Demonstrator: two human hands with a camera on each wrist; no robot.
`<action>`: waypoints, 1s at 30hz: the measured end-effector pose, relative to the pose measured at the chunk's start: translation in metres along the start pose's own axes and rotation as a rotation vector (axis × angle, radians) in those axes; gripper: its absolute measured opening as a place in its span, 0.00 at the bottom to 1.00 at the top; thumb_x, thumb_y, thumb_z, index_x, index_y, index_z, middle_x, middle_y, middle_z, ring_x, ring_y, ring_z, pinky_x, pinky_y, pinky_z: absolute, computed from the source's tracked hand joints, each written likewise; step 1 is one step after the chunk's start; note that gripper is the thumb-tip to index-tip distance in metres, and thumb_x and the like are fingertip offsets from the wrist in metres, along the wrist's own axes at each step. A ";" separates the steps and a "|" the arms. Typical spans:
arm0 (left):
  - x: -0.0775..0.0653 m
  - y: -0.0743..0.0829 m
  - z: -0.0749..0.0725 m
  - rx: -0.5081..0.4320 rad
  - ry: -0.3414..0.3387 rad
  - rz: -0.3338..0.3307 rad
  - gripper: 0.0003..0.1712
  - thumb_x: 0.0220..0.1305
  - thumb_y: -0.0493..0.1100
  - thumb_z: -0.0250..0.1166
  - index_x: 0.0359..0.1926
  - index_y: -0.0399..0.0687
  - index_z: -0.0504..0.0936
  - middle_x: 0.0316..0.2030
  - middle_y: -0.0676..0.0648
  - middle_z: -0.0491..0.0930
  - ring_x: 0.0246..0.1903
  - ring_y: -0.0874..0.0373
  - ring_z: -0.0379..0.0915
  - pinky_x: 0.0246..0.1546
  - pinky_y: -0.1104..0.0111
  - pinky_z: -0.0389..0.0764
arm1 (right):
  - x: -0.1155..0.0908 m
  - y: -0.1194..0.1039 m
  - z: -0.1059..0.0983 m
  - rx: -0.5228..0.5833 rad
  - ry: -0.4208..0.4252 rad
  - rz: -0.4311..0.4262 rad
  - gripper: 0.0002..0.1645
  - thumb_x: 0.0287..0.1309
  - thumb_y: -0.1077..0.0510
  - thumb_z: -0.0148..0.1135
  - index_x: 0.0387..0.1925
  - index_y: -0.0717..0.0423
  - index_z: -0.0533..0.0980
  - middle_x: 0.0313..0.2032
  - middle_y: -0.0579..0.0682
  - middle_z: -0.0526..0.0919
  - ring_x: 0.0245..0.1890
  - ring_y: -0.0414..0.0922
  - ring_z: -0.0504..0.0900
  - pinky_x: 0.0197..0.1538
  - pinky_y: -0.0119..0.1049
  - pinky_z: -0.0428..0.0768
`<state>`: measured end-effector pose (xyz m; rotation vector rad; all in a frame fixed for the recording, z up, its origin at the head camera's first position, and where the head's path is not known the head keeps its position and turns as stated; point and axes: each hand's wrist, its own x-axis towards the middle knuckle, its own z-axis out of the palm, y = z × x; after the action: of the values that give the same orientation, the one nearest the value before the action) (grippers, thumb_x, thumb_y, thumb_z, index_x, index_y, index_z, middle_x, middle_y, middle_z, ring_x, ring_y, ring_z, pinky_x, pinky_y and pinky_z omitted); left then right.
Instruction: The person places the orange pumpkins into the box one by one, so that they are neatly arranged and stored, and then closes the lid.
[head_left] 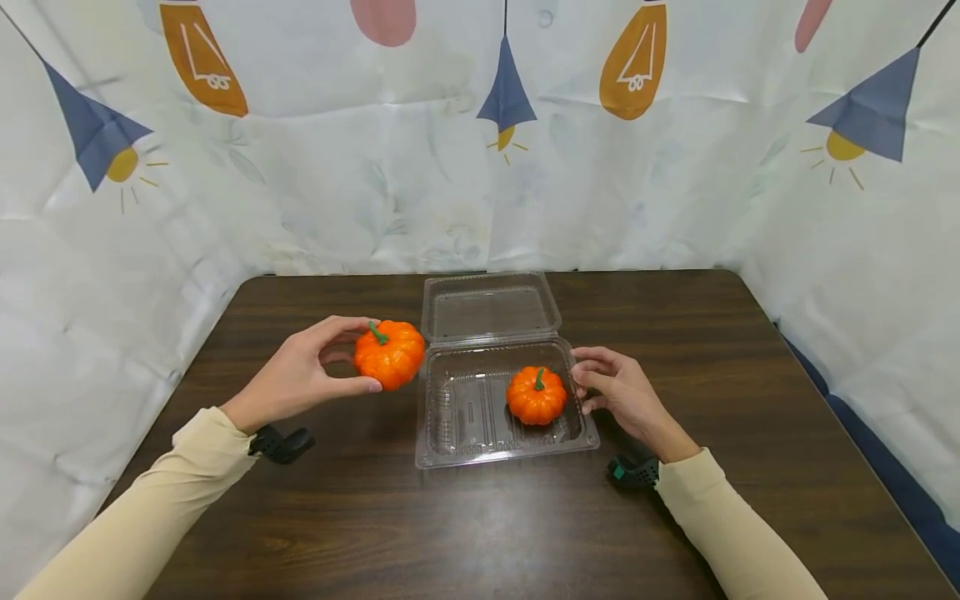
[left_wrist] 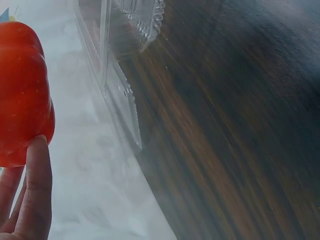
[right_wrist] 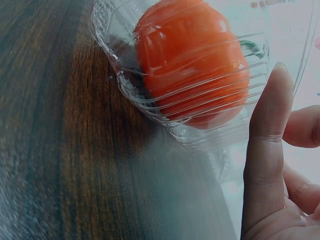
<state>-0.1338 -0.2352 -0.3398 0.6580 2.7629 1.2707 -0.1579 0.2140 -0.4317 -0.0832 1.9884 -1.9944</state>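
My left hand [head_left: 300, 367] holds an orange toy pumpkin [head_left: 389, 355] with a green stem between thumb and fingers, just left of a clear plastic clamshell container [head_left: 465, 446]. In the left wrist view, fingers show against the underside of this pumpkin [left_wrist: 22, 95]. A second, similar pumpkin [head_left: 536, 396] sits in the right part of the container's base. At the base's right rim, my right hand [head_left: 618, 392] grips the edge with thumb and fingers. The right wrist view shows the second pumpkin [right_wrist: 192, 65] through the ribbed wall beside the thumb [right_wrist: 267, 150].
The container's lid [head_left: 491, 307] lies folded back toward the far edge of the dark wooden table [head_left: 360, 517]. A white patterned curtain [head_left: 360, 192] surrounds the table at the back and sides.
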 end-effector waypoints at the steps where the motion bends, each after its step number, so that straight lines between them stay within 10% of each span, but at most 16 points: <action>1: 0.002 0.000 0.001 0.002 -0.005 0.001 0.42 0.53 0.46 0.82 0.68 0.49 0.74 0.62 0.46 0.77 0.47 0.72 0.82 0.50 0.77 0.86 | 0.000 0.000 0.000 -0.001 -0.001 -0.002 0.29 0.72 0.61 0.61 0.69 0.66 0.67 0.38 0.40 0.84 0.30 0.40 0.80 0.28 0.33 0.87; 30: 0.033 0.012 0.034 -0.043 -0.117 0.079 0.45 0.50 0.48 0.84 0.68 0.50 0.74 0.61 0.48 0.78 0.50 0.58 0.86 0.55 0.70 0.87 | 0.000 0.000 0.000 0.010 -0.002 -0.007 0.29 0.72 0.61 0.61 0.69 0.65 0.67 0.39 0.42 0.84 0.30 0.40 0.80 0.28 0.33 0.87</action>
<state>-0.1532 -0.1912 -0.3486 0.8180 2.6333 1.2577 -0.1582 0.2144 -0.4316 -0.0895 1.9801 -2.0073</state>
